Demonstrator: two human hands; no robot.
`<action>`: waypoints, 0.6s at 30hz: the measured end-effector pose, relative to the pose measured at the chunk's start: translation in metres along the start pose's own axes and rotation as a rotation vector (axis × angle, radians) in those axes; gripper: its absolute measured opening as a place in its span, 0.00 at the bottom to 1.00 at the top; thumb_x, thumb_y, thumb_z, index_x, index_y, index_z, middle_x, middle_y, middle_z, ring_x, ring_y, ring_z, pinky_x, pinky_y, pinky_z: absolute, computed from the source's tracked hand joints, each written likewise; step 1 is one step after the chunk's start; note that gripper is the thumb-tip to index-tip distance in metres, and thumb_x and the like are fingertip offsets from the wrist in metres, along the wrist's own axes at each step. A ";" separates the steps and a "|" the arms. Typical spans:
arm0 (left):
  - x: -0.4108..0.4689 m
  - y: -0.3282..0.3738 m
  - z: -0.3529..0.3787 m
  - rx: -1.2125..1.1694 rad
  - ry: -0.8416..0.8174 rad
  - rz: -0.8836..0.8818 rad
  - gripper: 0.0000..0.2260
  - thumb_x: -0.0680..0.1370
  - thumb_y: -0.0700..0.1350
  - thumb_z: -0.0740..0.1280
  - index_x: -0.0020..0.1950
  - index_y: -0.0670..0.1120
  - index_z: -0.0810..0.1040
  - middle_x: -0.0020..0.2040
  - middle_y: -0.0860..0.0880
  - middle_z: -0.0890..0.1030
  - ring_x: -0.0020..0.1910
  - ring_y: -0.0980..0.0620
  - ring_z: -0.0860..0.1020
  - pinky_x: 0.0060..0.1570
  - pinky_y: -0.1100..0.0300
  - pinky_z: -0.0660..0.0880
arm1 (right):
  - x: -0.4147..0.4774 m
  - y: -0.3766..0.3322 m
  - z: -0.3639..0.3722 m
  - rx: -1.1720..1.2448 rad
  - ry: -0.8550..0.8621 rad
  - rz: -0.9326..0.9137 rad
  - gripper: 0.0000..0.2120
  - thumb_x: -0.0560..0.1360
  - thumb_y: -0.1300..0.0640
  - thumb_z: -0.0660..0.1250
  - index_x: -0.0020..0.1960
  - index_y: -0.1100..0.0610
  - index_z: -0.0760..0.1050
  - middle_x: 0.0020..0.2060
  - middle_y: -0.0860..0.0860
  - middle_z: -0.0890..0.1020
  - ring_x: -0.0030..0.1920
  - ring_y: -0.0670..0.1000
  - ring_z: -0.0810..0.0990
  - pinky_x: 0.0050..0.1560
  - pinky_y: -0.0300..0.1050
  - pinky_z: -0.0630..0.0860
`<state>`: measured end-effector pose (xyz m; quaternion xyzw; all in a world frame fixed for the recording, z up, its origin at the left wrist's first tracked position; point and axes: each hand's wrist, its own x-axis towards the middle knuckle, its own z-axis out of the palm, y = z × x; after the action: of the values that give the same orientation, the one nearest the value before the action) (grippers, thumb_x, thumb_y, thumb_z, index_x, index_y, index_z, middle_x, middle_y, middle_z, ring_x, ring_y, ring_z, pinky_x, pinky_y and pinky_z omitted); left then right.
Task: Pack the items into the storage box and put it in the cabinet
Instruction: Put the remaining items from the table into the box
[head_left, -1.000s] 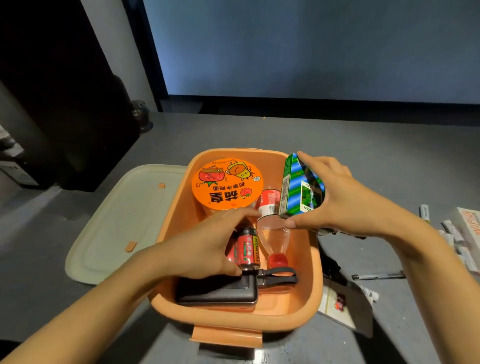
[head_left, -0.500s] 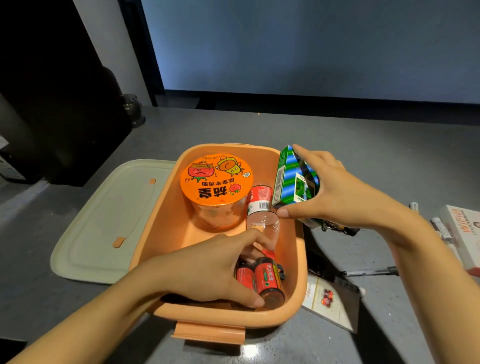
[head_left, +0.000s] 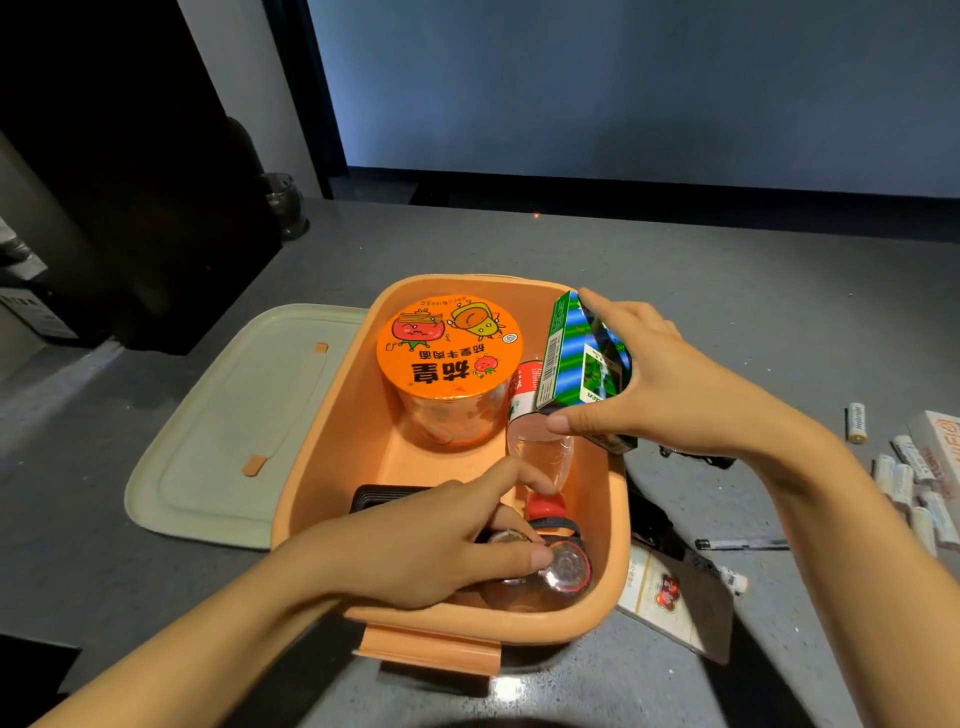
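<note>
An orange storage box (head_left: 322, 457) stands open on the grey table. Inside it are an orange-lidded noodle cup (head_left: 449, 358), a clear bottle with a red cap (head_left: 540, 452) and a black flat case (head_left: 384, 498). My left hand (head_left: 431, 540) reaches into the box's near end and grips two red batteries (head_left: 563, 569) stood on end. My right hand (head_left: 670, 387) holds a green and blue carton (head_left: 576, 358) tilted over the box's right rim, above the bottle.
The pale green lid (head_left: 218, 415) lies flat left of the box. Right of the box lie a card packet (head_left: 670, 597), a black pen (head_left: 743, 544), several white batteries (head_left: 909, 483) and a white carton (head_left: 943, 436). A dark cabinet (head_left: 130, 171) stands at the back left.
My left hand has turned the red batteries from lying to standing on end at the box's near right corner. The right hand keeps the carton over the rim, slightly lower.
</note>
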<state>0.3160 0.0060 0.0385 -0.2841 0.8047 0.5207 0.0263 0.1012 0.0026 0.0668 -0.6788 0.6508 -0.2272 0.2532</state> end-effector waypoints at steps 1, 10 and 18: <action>0.000 0.001 0.000 -0.006 -0.007 -0.001 0.16 0.76 0.55 0.62 0.62 0.59 0.61 0.53 0.59 0.81 0.48 0.58 0.78 0.52 0.61 0.72 | 0.001 0.001 0.001 -0.001 0.000 -0.005 0.57 0.47 0.29 0.65 0.73 0.41 0.49 0.56 0.42 0.60 0.60 0.45 0.62 0.53 0.39 0.68; -0.005 -0.005 -0.004 -0.157 -0.010 -0.011 0.24 0.74 0.45 0.68 0.65 0.56 0.61 0.55 0.52 0.80 0.51 0.61 0.77 0.56 0.65 0.72 | 0.008 -0.004 0.008 -0.001 0.000 -0.045 0.56 0.48 0.27 0.65 0.72 0.39 0.50 0.57 0.40 0.60 0.60 0.44 0.60 0.54 0.41 0.66; -0.010 -0.006 -0.005 -0.174 0.031 0.009 0.26 0.69 0.46 0.74 0.58 0.63 0.65 0.53 0.56 0.82 0.48 0.61 0.79 0.51 0.63 0.75 | 0.006 -0.005 0.006 -0.005 0.004 -0.033 0.56 0.49 0.28 0.66 0.72 0.40 0.50 0.60 0.42 0.61 0.62 0.45 0.61 0.57 0.43 0.67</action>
<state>0.3283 0.0043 0.0387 -0.2896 0.7579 0.5844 -0.0135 0.1092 -0.0029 0.0647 -0.6896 0.6407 -0.2310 0.2461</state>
